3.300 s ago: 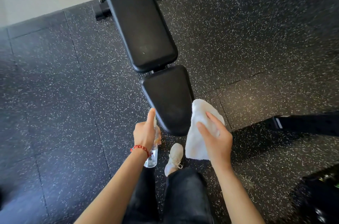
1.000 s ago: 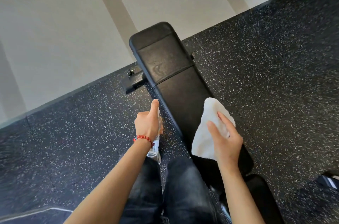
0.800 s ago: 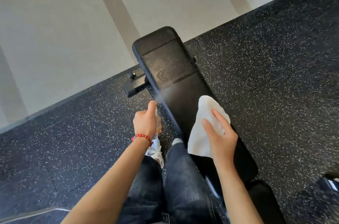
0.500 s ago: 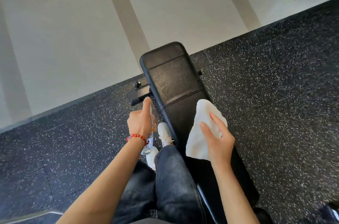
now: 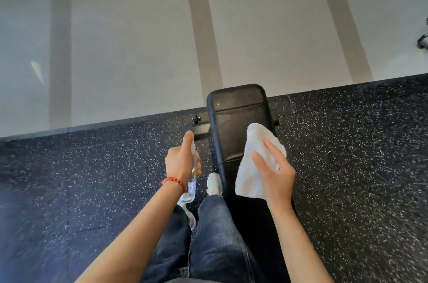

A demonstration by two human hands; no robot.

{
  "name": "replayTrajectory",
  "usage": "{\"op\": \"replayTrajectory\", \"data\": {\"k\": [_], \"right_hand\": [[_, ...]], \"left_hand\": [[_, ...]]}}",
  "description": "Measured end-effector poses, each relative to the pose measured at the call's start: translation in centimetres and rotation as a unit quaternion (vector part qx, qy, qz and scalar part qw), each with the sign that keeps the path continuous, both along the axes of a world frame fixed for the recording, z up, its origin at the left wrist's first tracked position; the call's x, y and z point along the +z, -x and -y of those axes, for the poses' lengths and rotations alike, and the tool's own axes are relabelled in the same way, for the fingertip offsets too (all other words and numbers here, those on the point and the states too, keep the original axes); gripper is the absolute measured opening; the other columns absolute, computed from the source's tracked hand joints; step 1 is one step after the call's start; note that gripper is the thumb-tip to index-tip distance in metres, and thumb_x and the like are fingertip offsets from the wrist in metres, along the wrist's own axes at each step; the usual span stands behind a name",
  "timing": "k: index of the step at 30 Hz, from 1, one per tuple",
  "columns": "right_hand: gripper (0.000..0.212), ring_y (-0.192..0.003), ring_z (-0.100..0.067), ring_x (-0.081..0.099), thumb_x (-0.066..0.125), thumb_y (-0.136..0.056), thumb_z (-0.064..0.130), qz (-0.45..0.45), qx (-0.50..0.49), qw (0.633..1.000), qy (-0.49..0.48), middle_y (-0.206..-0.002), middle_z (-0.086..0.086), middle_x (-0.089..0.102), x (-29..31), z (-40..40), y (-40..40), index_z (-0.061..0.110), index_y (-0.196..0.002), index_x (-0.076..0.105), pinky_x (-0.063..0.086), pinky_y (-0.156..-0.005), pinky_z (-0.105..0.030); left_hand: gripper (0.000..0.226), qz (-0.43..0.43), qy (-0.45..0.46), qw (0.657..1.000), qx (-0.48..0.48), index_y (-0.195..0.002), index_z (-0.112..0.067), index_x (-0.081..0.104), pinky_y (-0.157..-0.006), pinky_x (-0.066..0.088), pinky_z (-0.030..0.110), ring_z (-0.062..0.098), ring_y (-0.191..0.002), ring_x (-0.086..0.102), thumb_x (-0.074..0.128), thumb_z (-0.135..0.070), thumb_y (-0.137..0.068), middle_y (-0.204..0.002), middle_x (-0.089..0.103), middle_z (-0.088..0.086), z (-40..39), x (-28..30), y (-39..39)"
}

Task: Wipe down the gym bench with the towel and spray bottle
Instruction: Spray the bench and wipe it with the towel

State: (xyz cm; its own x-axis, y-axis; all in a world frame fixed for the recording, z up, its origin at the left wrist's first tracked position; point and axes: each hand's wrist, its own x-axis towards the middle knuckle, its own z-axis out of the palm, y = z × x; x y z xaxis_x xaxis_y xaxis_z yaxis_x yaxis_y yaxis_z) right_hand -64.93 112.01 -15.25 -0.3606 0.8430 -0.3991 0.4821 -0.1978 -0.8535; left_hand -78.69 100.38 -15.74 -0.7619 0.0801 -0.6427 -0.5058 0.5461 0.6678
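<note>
Head view, looking straight down, and I've got both hands in frame over the gym bench (image 5: pixel 239 118). The bench is a black padded one running away from me, its far end just reaching the line where the speckled rubber floor (image 5: pixel 347 143) meets the pale floor (image 5: pixel 139 51) beyond.

Left hand (image 5: pixel 179 162) sits to the left of the pad, fingers wrapped round the spray bottle (image 5: pixel 191 186), forefinger laid along the top of the head (I can't make out the nozzle itself, it's hidden behind the knuckles). The bottle is clear, and its lower body hangs below the wrist. There's a red bead bracelet (image 5: pixel 173 182) on that wrist.

Right hand (image 5: pixel 275 172) has the towel (image 5: pixel 253 157), a white folded one, held from the right side with fingers spread over it and the thumb on the near face. The towel is over the right half of the pad; whether it's pressed flat to the upholstery or hanging a little above it, I can't tell from here.

Below, dark jeans (image 5: pixel 215 236), and a white shoe (image 5: pixel 213 184) planted on the rubber floor just left of the bench edge. A bench foot bar (image 5: pixel 200 128) pokes out to the left under the pad.
</note>
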Motion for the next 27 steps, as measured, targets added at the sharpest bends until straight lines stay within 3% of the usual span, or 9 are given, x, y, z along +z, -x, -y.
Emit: {"op": "replayTrajectory", "data": {"k": [2, 5, 10, 13, 19, 23, 27], "right_hand": [[0.037, -0.094, 0.008, 0.051, 0.072, -0.079, 0.016, 0.000, 0.024, 1.000, 0.000, -0.106, 0.020, 0.058, 0.4, 0.1, 1.4, 0.024, -0.114, 0.064, 0.032, -0.076, 0.006], [0.036, -0.093, 0.007, 0.051, 0.073, -0.078, 0.017, -0.001, 0.062, 0.998, -0.008, -0.103, 0.021, 0.058, 0.9, 0.6, 3.9, 0.027, -0.112, 0.064, 0.032, -0.074, 0.005], [0.036, -0.098, 0.000, 0.051, 0.072, -0.079, 0.017, 0.006, 0.140, 0.990, -0.023, -0.105, 0.018, 0.057, 1.6, 3.1, 9.2, 0.023, -0.114, 0.065, 0.034, -0.074, 0.005], [0.037, -0.099, 0.000, 0.051, 0.072, -0.079, 0.021, 0.012, 0.185, 0.982, -0.026, -0.105, 0.018, 0.056, 1.9, 5.4, 12.8, 0.026, -0.115, 0.064, 0.035, -0.072, 0.004], [0.037, -0.103, 0.003, 0.048, 0.071, -0.079, 0.022, 0.013, 0.268, 0.963, -0.031, -0.111, 0.019, 0.056, 2.7, 12.5, 20.9, 0.026, -0.116, 0.064, 0.033, -0.088, -0.012], [0.037, -0.103, 0.003, 0.048, 0.071, -0.080, 0.019, 0.002, 0.332, 0.942, -0.043, -0.110, 0.019, 0.054, 3.1, 18.6, 26.6, 0.022, -0.116, 0.064, 0.030, -0.077, 0.006], [0.038, -0.100, 0.006, 0.047, 0.070, -0.081, 0.023, 0.002, 0.411, 0.911, -0.044, -0.111, 0.021, 0.054, 3.6, 24.4, 31.9, 0.025, -0.118, 0.062, 0.031, -0.075, 0.005]], "left_hand": [[0.065, 0.008, -0.013, 1.000, 0.027, -0.046, -0.006, 0.046, -0.043, 0.040, 0.019, 0.009, -0.032, 0.046, 0.041, -0.051, -0.093, -0.037, 0.049, -0.003, 0.7, 0.5, 0.8], [0.064, 0.013, -0.024, 0.998, 0.062, -0.052, -0.005, 0.052, -0.052, 0.048, 0.029, 0.021, -0.048, 0.053, 0.041, -0.055, -0.091, -0.052, 0.056, 0.007, 2.2, 0.9, 2.2], [0.065, -0.009, -0.029, 0.995, 0.091, -0.053, -0.005, 0.053, -0.042, 0.042, 0.018, 0.018, -0.045, 0.050, 0.039, -0.056, -0.091, -0.049, 0.054, 0.004, 6.1, 1.2, 5.1], [0.067, 0.000, -0.047, 0.992, 0.118, -0.053, -0.004, 0.054, -0.049, 0.047, 0.023, 0.020, -0.047, 0.053, 0.038, -0.058, -0.091, -0.050, 0.055, 0.008, 9.2, 1.2, 7.1], [0.070, -0.010, -0.065, 0.981, 0.185, -0.046, -0.006, 0.055, -0.055, 0.046, 0.027, 0.019, -0.043, 0.052, 0.039, -0.058, -0.090, -0.047, 0.055, 0.009, 17.0, 1.3, 12.8], [0.072, -0.045, -0.062, 0.974, 0.213, -0.044, -0.003, 0.050, -0.049, 0.038, 0.022, 0.007, -0.030, 0.042, 0.037, -0.055, -0.092, -0.038, 0.048, 0.002, 23.0, 2.1, 17.3], [0.074, -0.062, -0.058, 0.958, 0.274, -0.034, -0.011, 0.044, -0.056, 0.037, 0.025, 0.007, -0.029, 0.043, 0.035, -0.054, -0.093, -0.035, 0.047, 0.001, 29.0, 2.7, 21.2]]}}
